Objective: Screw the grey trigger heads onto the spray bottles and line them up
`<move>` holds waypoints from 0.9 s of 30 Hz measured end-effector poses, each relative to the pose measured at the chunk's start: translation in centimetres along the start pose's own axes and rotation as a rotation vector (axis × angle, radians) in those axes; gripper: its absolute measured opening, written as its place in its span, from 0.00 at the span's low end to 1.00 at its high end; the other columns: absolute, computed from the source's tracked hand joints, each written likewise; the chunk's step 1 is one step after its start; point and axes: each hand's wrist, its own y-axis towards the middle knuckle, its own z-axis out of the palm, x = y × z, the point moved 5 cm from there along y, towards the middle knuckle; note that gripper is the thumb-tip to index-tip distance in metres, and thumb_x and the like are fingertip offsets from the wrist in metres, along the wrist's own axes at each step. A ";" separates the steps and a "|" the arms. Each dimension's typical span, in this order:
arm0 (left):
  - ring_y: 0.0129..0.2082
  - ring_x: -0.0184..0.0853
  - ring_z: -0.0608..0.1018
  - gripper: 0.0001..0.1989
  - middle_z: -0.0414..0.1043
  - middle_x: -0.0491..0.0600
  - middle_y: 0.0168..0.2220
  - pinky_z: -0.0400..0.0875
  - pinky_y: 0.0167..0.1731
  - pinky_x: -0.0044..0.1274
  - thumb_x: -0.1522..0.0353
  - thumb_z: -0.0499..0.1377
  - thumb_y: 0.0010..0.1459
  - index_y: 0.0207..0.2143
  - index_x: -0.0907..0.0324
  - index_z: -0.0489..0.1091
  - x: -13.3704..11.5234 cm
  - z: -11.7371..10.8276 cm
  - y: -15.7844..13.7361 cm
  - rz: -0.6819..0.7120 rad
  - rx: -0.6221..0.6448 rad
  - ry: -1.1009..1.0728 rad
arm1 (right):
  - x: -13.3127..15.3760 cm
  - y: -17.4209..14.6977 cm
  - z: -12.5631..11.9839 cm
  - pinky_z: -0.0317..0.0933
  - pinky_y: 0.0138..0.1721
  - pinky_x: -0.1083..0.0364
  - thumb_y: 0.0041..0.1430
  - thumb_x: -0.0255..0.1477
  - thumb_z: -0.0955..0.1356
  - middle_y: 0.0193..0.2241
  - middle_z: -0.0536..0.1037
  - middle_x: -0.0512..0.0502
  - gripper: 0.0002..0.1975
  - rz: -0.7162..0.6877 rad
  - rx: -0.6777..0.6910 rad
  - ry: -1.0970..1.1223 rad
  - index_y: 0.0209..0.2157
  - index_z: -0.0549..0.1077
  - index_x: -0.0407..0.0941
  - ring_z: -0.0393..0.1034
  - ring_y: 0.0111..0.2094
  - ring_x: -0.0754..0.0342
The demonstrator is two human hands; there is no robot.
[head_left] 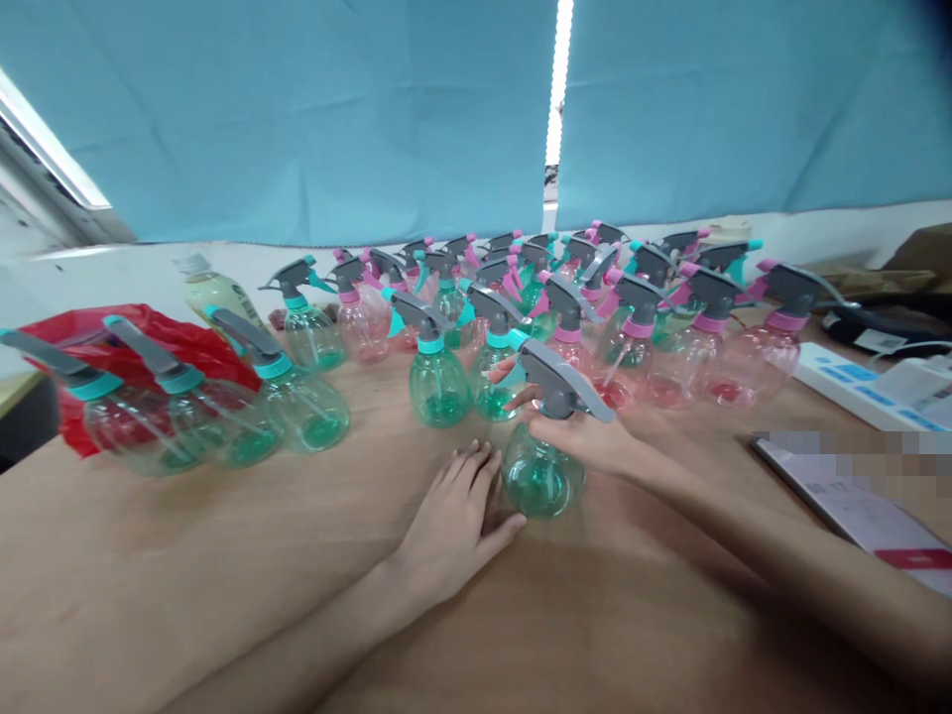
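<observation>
My right hand is wrapped round the neck of a green spray bottle with a grey and teal trigger head. That bottle is near the middle of the wooden table, in front of the others. Just to its left, my left hand lies on the tabletop with fingers stretched out, its thumb close to the bottle's base. Right behind stand two more green spray bottles, and a dense group of pink and green ones spreads to the back right.
Three green spray bottles stand at the left, by a red plastic bag. Behind them is a bottle of pale liquid. On the right lie a white power strip and a phone-like device. A blue curtain hangs behind.
</observation>
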 end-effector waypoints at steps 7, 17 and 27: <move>0.62 0.49 0.62 0.27 0.61 0.62 0.61 0.57 0.59 0.43 0.55 0.53 0.63 0.57 0.64 0.60 -0.1 -0.2 0.0 0.011 -0.033 -0.029 | 0.1 0.0 0.1 0.69 0.42 0.48 0.45 0.20 0.63 0.29 0.76 0.52 0.25 0.018 0.036 0.008 0.45 0.72 0.54 0.73 0.36 0.50; 0.63 0.49 0.61 0.29 0.59 0.63 0.61 0.56 0.60 0.43 0.55 0.53 0.64 0.58 0.67 0.58 0.0 -0.1 0.0 -0.007 0.004 -0.005 | 0.0 0.0 -0.3 0.64 0.31 0.53 0.42 0.21 0.63 0.25 0.72 0.53 0.19 0.033 -0.039 -0.068 0.37 0.72 0.50 0.66 0.27 0.55; 0.63 0.49 0.60 0.29 0.59 0.63 0.62 0.56 0.60 0.43 0.54 0.52 0.64 0.58 0.67 0.58 0.0 0.0 0.0 -0.002 0.012 0.000 | 0.3 0.0 -0.5 0.56 0.24 0.57 0.42 0.22 0.64 0.16 0.55 0.59 0.07 0.042 -0.048 -0.062 0.20 0.60 0.47 0.52 0.18 0.60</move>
